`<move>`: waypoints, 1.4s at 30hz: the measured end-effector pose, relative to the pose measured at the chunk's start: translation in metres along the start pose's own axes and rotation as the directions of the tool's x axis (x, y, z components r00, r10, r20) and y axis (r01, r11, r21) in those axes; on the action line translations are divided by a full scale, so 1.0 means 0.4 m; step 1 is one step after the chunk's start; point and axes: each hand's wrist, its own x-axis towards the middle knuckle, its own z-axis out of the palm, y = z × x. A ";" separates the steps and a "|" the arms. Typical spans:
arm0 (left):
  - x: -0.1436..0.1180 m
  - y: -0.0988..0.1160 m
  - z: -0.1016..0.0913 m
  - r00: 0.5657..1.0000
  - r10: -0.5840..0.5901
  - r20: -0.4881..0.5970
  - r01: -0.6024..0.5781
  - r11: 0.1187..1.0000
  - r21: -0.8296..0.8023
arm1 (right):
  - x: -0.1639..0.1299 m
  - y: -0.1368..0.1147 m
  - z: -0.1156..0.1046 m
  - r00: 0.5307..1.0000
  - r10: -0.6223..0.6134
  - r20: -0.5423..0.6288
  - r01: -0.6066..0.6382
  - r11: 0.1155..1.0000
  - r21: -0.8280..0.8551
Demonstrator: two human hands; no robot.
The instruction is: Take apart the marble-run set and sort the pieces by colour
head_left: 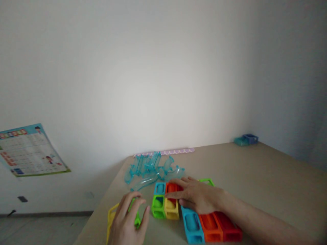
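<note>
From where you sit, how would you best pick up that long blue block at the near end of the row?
Probably pinch the long blue block by its two short ends, coming from above. Its right long side sits against the orange block, so no finger fits there. The right hand rests just behind it, over the small blocks; the near end looks free.

Both of the person's hands are bare, with no gloves, rings or watch to be seen. The left hand [127, 221] shows only as far as the wrist, where the frame cuts it off. The right hand [198, 197] leads into a bare forearm with no sleeve along its visible length. The fingers [176, 194] have short, unpainted nails.
</note>
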 end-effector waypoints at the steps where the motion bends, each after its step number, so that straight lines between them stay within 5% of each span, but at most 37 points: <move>1: 0.001 0.021 0.010 1.000 -0.012 -0.027 0.013 1.000 0.018 | 0.001 -0.001 0.002 1.000 0.002 -0.014 -0.002 1.000 -0.006; 5: -0.015 0.058 0.073 0.988 -0.153 0.023 0.149 0.980 0.130 | -0.001 -0.001 0.008 0.998 0.033 -0.049 -0.033 0.999 -0.009; 9: -0.049 0.050 0.120 0.994 -0.037 0.101 0.029 0.997 0.074 | -0.003 0.000 0.014 0.998 0.027 -0.049 -0.028 0.999 -0.016; 13: -0.048 0.111 0.128 0.993 -0.083 -0.083 0.086 0.996 0.035 | 0.000 0.001 0.017 0.998 0.023 -0.056 -0.023 1.000 -0.013; 15: -0.036 0.180 0.147 0.973 0.019 -0.231 -0.041 0.995 -0.091 | 0.003 0.002 0.017 0.998 0.017 -0.060 -0.018 1.000 -0.009; 18: -0.021 0.298 0.199 0.874 0.167 -0.456 -0.268 0.949 -0.166 | 0.011 0.008 0.012 0.999 0.009 -0.047 -0.010 1.000 -0.016; 20: -0.015 0.357 0.229 0.919 0.258 -0.300 -0.306 0.944 -0.125 | 0.016 0.013 0.008 0.999 -0.004 -0.034 0.004 1.000 -0.017; 23: -0.013 0.396 0.245 0.960 0.244 -0.136 -0.249 0.968 -0.022 | 0.021 0.019 0.006 1.000 -0.022 -0.022 0.022 1.000 -0.001; 28: -0.012 0.390 0.233 0.954 0.218 -0.204 -0.224 0.975 -0.007 | 0.023 0.021 0.010 1.000 -0.014 -0.026 0.014 1.000 0.002; 42: 0.012 0.384 0.216 0.959 0.234 -0.161 -0.252 0.963 -0.098 | 0.022 0.025 0.011 0.999 -0.037 -0.028 0.038 0.998 0.054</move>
